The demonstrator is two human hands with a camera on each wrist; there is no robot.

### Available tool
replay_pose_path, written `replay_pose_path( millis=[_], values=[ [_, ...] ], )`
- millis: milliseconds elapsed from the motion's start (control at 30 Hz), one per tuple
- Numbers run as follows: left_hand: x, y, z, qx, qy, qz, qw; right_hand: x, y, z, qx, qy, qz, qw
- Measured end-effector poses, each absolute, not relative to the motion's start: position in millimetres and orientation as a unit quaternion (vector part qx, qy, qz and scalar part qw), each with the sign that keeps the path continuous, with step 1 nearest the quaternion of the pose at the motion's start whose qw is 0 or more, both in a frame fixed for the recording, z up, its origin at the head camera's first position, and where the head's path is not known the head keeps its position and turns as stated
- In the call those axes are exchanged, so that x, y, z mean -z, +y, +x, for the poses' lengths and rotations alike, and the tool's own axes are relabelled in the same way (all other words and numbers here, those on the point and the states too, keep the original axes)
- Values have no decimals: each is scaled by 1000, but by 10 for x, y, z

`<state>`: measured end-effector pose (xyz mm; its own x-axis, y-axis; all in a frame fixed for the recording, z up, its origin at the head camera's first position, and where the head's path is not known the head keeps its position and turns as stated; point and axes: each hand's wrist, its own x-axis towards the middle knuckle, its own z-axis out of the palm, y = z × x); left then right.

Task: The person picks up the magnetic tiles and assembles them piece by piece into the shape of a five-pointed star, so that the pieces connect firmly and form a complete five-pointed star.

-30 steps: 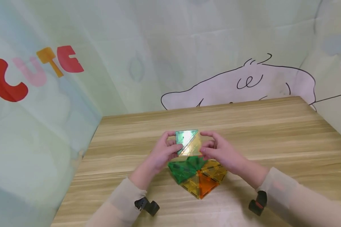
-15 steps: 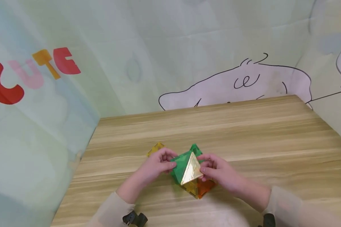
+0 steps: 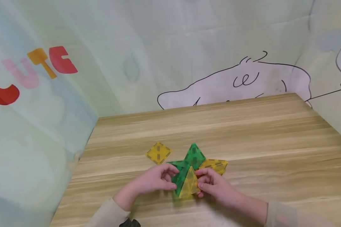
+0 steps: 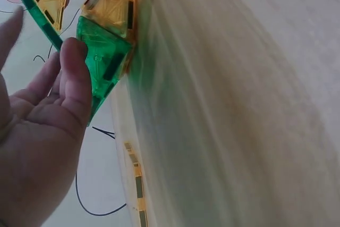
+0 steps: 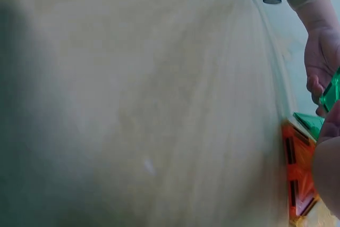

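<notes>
My left hand (image 3: pixel 159 180) holds a green triangular magnetic tile (image 3: pixel 182 180) by its outer edge, between thumb and fingers. Joined to it along one side is a yellow triangular magnetic tile (image 3: pixel 190 183), whose right edge my right hand (image 3: pixel 220 187) pinches. This tilted pair overlaps the front of a star-like cluster of tiles in the head view. From the cluster show a green point (image 3: pixel 194 155) at the back, a yellow one (image 3: pixel 218 164) at the right and, in the right wrist view, orange tiles (image 5: pixel 300 166). The pair and hands hide the cluster's front part.
A yellow square tile (image 3: pixel 158 153) lies flat on the wood-grain table (image 3: pixel 125 132), behind my left hand. A printed cloth (image 3: pixel 136 56) hangs along the back and left edges of the table. A black wrist camera (image 3: pixel 129 223) sits by the left sleeve.
Both hands have brought the joined green and yellow pair down and toward the front of the cluster, tilting it. The yellow square tile has come into view at the left.
</notes>
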<state>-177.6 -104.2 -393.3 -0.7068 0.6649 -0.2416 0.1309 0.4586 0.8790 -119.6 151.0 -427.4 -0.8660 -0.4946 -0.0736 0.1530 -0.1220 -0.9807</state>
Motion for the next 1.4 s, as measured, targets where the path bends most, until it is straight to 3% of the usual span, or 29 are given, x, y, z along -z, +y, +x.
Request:
replay_pose_path(
  millis=[667, 1100, 1400],
  values=[
    [3988, -979, -1654, -440, 790, 275, 325, 4374, 1458, -992, 751, 614, -70, 233],
    [4047, -994, -1615, -413, 806, 285, 314, 4405, 1426, -992, 755, 610, -49, 236],
    [4036, -976, -1604, -396, 815, 289, 308, 4347, 1441, -1029, 681, 699, -59, 209]
  ],
)
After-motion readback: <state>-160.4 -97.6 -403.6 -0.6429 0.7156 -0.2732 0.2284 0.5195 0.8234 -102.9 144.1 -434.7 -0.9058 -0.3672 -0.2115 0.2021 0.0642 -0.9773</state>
